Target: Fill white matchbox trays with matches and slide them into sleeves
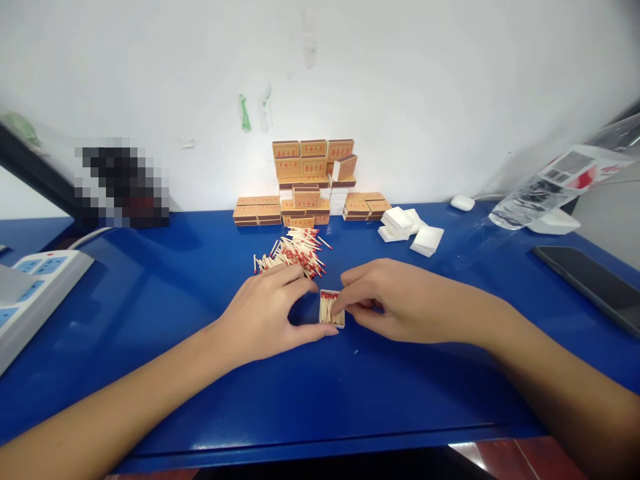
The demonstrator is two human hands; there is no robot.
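Note:
A small white matchbox tray (321, 319) lies on the blue table, filled with red-tipped matches (327, 308). My left hand (267, 310) steadies it, the thumb along the near edge and the index finger curved toward the far left corner. From the right, my right hand (383, 300) reaches in with its index fingertip on the matches. Its other fingers are curled, and I cannot see whether they pinch anything. Just beyond my left hand spreads a loose heap of matches (295, 253), partly covered by that hand.
Stacked orange matchboxes (314, 167) stand against the wall. White trays (397, 220) lie right of them. Farther right are a clear plastic bottle (530, 197), a white earbud case (463, 203) and a dark phone (590, 280). A power strip (60, 270) sits at the left.

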